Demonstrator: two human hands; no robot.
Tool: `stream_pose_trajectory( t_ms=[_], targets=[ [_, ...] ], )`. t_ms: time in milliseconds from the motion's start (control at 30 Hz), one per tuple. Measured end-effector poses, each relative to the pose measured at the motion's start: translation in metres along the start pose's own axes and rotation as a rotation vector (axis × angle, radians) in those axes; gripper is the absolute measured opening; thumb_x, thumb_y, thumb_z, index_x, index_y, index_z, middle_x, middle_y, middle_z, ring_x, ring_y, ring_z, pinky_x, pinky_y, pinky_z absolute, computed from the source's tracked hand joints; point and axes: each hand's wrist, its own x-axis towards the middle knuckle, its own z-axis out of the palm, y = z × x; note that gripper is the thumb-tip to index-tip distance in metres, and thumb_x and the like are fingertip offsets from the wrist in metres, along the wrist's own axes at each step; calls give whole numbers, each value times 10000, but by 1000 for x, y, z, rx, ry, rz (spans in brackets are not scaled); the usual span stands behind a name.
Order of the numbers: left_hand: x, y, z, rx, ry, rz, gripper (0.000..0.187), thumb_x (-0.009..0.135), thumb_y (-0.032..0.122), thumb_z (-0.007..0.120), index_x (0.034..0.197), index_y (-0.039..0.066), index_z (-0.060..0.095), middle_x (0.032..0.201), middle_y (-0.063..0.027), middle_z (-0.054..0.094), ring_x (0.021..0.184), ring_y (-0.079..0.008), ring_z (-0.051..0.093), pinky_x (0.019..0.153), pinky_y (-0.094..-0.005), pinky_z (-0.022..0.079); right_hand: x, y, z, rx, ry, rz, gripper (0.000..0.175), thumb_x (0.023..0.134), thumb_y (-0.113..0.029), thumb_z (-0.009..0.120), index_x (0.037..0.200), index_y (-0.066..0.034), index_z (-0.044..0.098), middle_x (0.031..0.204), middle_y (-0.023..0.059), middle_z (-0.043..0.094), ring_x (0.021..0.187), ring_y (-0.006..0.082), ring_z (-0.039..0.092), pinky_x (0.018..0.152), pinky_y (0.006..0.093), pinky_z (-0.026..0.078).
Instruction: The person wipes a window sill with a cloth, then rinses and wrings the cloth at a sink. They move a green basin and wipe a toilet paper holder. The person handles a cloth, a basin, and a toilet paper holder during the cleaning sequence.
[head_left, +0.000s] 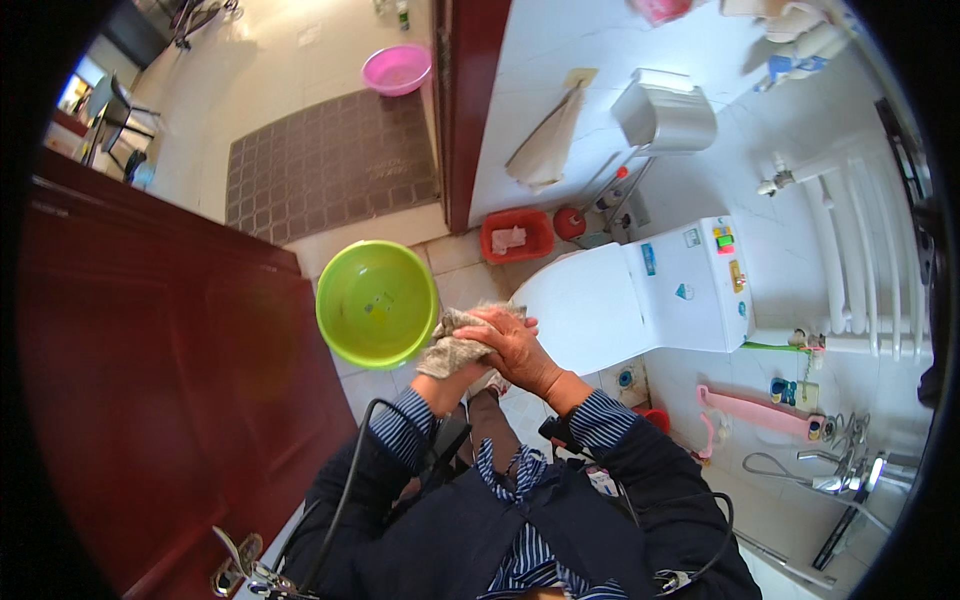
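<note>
A crumpled grey-beige cloth (454, 349) is between my hands, a little right of the green plastic basin (377, 304) on the tiled floor. My right hand (510, 345) lies over the cloth with its fingers bent onto it. My left hand (469, 371) is under the cloth and mostly hidden by it, so its fingers hardly show. Both hands are close together in front of my body, beside the closed white lid of the toilet (585, 311). The inside of the basin shows small printed marks.
A dark red door (165, 375) stands at the left. A red bin (517, 236) with pink paper sits by the wall, near the toilet brush holder (570, 223). Beyond the doorway are a brown mat (337, 161) and a pink basin (397, 70). Radiator pipes (862, 247) line the right wall.
</note>
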Motion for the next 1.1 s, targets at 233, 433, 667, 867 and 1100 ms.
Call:
stream_pose_trajectory(
  t_ms=[233,433,667,867,1100],
  targets=[
    [-1,44,29,-123,300,-89,349,1017,272,497,1289,58,454,1231,-202,605,1137,-276,605,966,-436,507,-63,85,-13,231,278,886,404,988,-298,506,1258,-2,549,1088,195,666,1001,323,639,922,359,483],
    [33,58,60,-83,218,128,284,1037,278,445,1174,52,548,1157,-195,646,1066,-268,637,913,-396,523,-50,43,1,1523,327,916,372,1026,-294,405,1258,-27,521,1148,102,629,1027,224,632,900,382,523],
    [30,2,44,370,228,-11,282,1025,226,488,1211,19,533,1126,-165,645,1019,-238,649,872,-335,532,-76,65,-41,1245,682,898,321,985,-150,437,1264,-8,510,1159,103,616,1012,186,621,854,336,540],
    [-7,-2,-10,365,469,-335,316,1005,281,527,1198,32,541,1039,-146,671,900,-217,674,796,-340,555,-178,115,-93,1001,944,1030,405,968,-149,473,1345,0,465,1186,104,622,1066,199,612,917,323,503],
    [-22,-1,-38,420,523,-370,323,998,279,533,1188,18,537,1004,-164,672,849,-223,680,755,-348,573,-286,136,-113,669,1094,1278,445,923,-123,564,1335,1,451,1209,117,593,1048,230,619,894,333,531]
  ],
)
